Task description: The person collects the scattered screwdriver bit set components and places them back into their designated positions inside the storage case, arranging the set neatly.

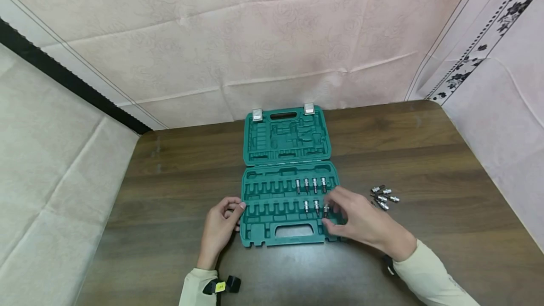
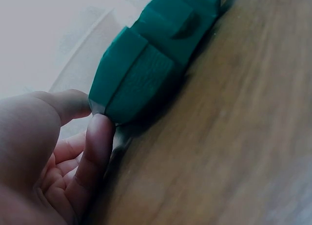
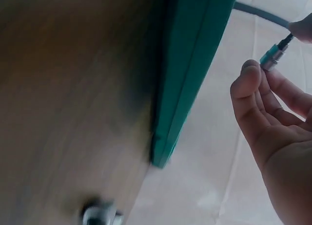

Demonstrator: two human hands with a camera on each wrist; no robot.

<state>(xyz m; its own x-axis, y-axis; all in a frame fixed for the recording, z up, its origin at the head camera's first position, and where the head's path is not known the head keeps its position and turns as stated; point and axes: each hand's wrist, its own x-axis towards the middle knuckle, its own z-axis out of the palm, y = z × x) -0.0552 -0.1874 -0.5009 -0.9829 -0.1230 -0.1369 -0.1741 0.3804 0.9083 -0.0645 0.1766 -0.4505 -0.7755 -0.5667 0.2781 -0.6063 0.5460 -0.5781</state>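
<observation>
A green tool case (image 1: 264,230) lies unfolded on the table, its moulded lid (image 1: 287,137) toward the back. My left hand (image 1: 222,221) pinches the case's left edge; in the left wrist view the fingertips meet at a corner of the case (image 2: 141,81). Over the right end of the front row, my right hand (image 1: 361,218) holds a bit socket (image 3: 274,57) between thumb and fingertips, its dark tip showing in the right wrist view. Several other bit sockets (image 1: 315,185) stand in slots in two rows of the tray.
A loose pile of bit sockets (image 1: 382,197) lies on the wooden table (image 1: 425,164) to the right of the case. Two metal latches (image 1: 309,108) stick up from the lid's far edge, close to the pale cloth (image 1: 272,51) behind the table.
</observation>
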